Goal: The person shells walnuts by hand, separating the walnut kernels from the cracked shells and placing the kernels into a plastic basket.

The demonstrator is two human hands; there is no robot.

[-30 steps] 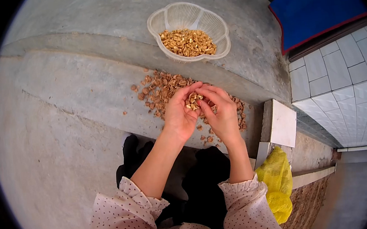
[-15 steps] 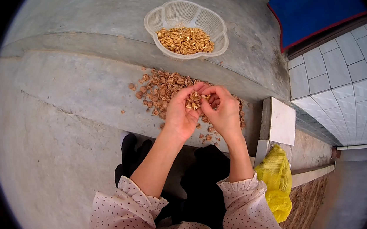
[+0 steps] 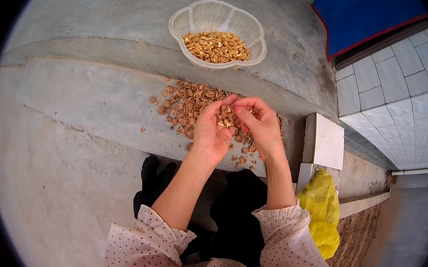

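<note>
While left hand cups walnuts, right hand curls.

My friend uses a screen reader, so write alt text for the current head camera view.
A person's cupped left hand holds cracked walnut pieces, the right hand close beside it, above a scatter of broken shells on a concrete step. Beyond, a pale mesh basket holds shelled kernels; a yellow net bag is at right.

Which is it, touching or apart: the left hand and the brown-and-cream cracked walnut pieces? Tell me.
Touching. The head view shows the brown-and-cream cracked walnut pieces resting in the cupped left hand, directly against its skin.
</note>
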